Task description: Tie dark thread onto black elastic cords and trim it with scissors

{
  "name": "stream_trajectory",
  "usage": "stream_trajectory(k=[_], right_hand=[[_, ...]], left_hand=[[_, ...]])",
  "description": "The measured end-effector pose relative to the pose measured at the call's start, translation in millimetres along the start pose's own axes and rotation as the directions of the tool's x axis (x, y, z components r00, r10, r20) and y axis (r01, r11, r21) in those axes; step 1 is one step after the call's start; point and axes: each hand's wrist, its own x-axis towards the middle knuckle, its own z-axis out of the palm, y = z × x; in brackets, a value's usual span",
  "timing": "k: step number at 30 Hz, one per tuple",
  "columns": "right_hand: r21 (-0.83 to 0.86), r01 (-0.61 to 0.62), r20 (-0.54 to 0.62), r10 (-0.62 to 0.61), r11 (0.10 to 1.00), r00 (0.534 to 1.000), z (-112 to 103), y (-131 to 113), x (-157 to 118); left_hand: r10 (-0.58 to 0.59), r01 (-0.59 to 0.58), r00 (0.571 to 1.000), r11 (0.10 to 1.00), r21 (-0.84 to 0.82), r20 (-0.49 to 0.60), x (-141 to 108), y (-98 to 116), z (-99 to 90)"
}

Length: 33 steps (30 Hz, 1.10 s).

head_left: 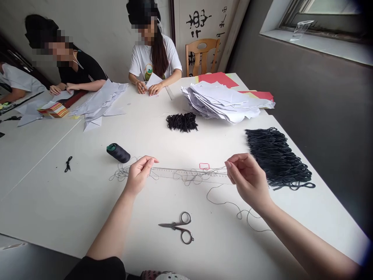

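Note:
Over the left end of a clear ruler point(166, 171), my left hand point(140, 174) pinches dark thread between thumb and forefinger. My right hand point(247, 177) is above the ruler's right end, its thumb and fingers closed on thread too. Loose loops of thin dark thread point(192, 178) lie across the ruler, and more thread trails right below my right hand. Behind my left hand a black thread spool point(118, 152) rests on its side. Metal scissors point(177, 226) lie nearer me with their blades closed. A small pink-red outlined piece point(204, 166) sits behind the ruler.
Bundled black cords point(276, 155) lie at the right, with a smaller black bundle point(182, 122) farther back. A paper pile point(221, 99) and red sheets point(218, 79) are at the back right. Several people sit across the table point(140, 136). A small black knotted cord point(68, 164) lies left.

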Motion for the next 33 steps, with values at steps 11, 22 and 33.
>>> stream_trajectory(k=[11,22,33], right_hand=[[-0.561,0.392,0.188,-0.349,0.730,0.918,-35,-15,-39],[-0.544,0.404,0.267,-0.305,0.735,0.914,-17,1,-54],[-0.469,0.499,0.231,-0.445,0.728,0.865,17,-8,-66]], left_hand=[[0.334,-0.279,0.929,0.916,0.289,-0.161,3,5,-43.2],[0.340,0.124,0.879,0.513,0.849,-0.334,2,18,-69.0],[-0.184,0.185,0.741,0.980,0.067,0.646,-56,41,67.0]])
